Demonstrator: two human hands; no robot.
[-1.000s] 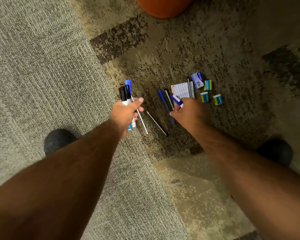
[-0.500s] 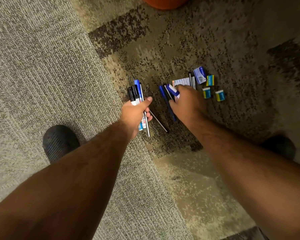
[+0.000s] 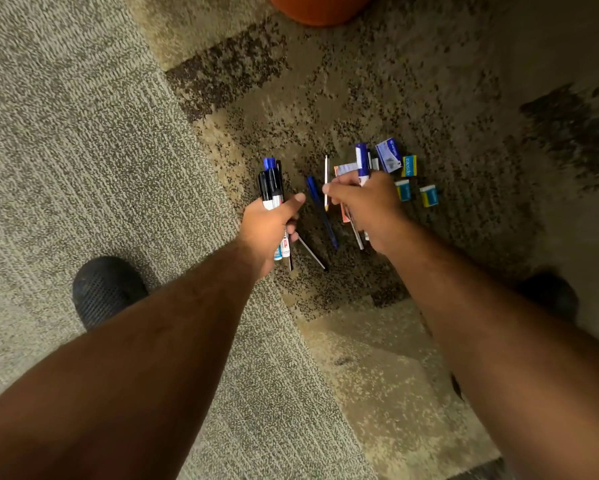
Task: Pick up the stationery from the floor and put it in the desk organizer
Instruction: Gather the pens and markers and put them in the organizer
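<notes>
My left hand is shut on a bundle of markers and pens, their black and blue caps pointing away from me. My right hand grips a blue-capped marker and pinches a thin white pencil. A blue pen lies on the carpet between my hands, and a thin pencil lies near my left wrist. A paper card sits partly under my right hand. A blue-white box and three small yellow-blue erasers lie to the right. No desk organizer is in view.
Patterned brown carpet meets a grey carpet tile on the left. An orange round object stands at the top edge. My dark shoes are at left and right.
My right hand has lifted the blue-capped marker upright and picked up the white pencil. My left hand moved slightly right, closer to the right hand, still holding its bundle.
</notes>
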